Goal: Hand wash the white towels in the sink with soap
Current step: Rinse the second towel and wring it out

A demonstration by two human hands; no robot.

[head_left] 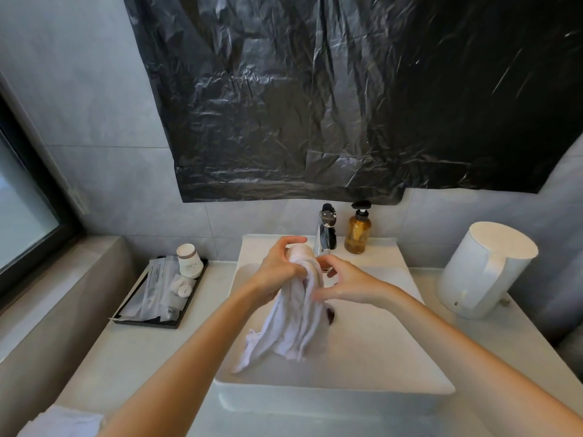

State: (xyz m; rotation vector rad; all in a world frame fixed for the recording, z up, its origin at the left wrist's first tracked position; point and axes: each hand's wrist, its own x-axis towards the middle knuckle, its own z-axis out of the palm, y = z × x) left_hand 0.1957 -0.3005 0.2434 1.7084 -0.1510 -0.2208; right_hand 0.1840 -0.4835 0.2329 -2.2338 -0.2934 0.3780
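Item: white towel (pixel 296 316), bunched above sink (pixel 331 395). left hand (pixel 277 272) grip clamped on top; right hand (pixel 344 285), blurred, seemingly pinching a fold. Step: scrubbing. Next: rub folds together.

Pale grey worktop (pixel 104 357), running along the tiled wall (pixel 94 184). Bears a white rectangular countertop sink (pixel 315 402) at the centre. Holds a black tray (pixel 148 323) just left of the sink, set at a slant and loaded with paper cups (pixel 189 260) and wrapped sachets (pixel 157 288). Carries a white kettle (pixel 485 269) to the right, near the sink but apart from it. Shows a folded white towel (pixel 63 421) at the near left corner.
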